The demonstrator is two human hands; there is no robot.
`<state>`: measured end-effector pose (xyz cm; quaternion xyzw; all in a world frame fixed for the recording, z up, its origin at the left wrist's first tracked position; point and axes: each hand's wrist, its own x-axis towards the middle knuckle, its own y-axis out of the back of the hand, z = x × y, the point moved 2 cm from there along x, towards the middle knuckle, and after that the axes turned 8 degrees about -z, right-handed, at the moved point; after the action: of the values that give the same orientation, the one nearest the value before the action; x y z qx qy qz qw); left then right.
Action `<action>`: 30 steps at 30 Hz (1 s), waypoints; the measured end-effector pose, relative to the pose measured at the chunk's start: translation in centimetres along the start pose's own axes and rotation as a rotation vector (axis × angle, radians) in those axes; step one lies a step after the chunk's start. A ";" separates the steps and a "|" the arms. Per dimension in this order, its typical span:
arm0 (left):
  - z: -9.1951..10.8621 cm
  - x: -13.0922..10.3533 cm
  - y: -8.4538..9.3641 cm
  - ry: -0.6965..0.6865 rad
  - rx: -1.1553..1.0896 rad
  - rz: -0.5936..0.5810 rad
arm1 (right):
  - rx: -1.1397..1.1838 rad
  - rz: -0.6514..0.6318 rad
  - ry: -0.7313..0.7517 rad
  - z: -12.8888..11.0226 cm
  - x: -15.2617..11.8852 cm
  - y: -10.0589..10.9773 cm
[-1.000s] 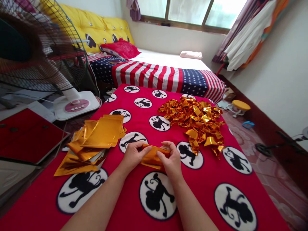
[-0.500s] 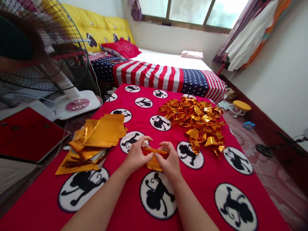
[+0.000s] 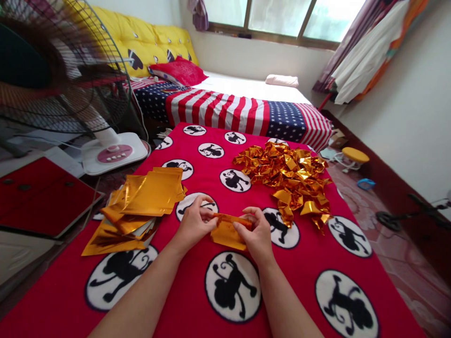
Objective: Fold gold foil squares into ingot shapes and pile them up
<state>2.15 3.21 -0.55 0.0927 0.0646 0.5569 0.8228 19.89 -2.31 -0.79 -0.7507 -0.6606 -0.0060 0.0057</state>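
Note:
Between my hands is a gold foil paper sheet (image 3: 228,233), its far edge rolled or folded over. My left hand (image 3: 196,223) pinches the left end of that edge with thumb and fingers. At the other end, my right hand (image 3: 256,233) grips the sheet, thumb on top and fingers behind. A loose stack of flat gold foil sheets (image 3: 151,192) lies to the left of my left hand. To the right and farther off is a heap of folded gold foil pieces (image 3: 287,164). Everything rests on a red cloth (image 3: 169,291) with monkey prints.
An electric fan (image 3: 114,152) with blurred blades stands left of the table, beside a red panel (image 3: 42,199). Beyond the table is a bed (image 3: 225,110) with a striped, starred cover. A yellow stool (image 3: 355,155) stands on the floor at right.
My hands have moved apart along the foil sheet, and more of its flat face shows between them. The stack and the heap look unchanged.

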 end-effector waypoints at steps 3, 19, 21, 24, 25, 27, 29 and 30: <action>0.0 0.0 0.1 0.018 -0.055 -0.006 | -0.010 -0.006 -0.005 -0.1 0.0 0.0; 0.3 0.0 0.8 0.039 0.000 0.018 | -0.221 0.005 0.039 -0.4 0.3 1.5; 0.3 0.1 1.2 0.043 0.015 0.050 | -0.235 0.035 0.044 -0.2 0.4 2.1; 0.1 0.2 1.5 0.033 0.026 0.067 | -0.230 0.056 0.055 0.1 0.6 2.4; 0.0 0.2 1.5 0.024 0.021 0.064 | -0.228 0.063 0.065 0.1 0.6 2.4; -0.1 0.3 1.4 -0.005 -0.003 0.055 | -0.242 0.086 0.098 0.0 0.4 2.2; -0.1 0.3 1.2 -0.052 -0.037 0.050 | -0.258 0.135 0.138 -0.2 0.1 2.0; 0.0 0.3 1.1 -0.078 -0.052 0.054 | -0.261 0.174 0.158 -0.3 0.0 1.9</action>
<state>1.28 3.90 -0.34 0.0949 0.0153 0.5765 0.8114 21.75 -2.53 -0.50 -0.7966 -0.5842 -0.1501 -0.0393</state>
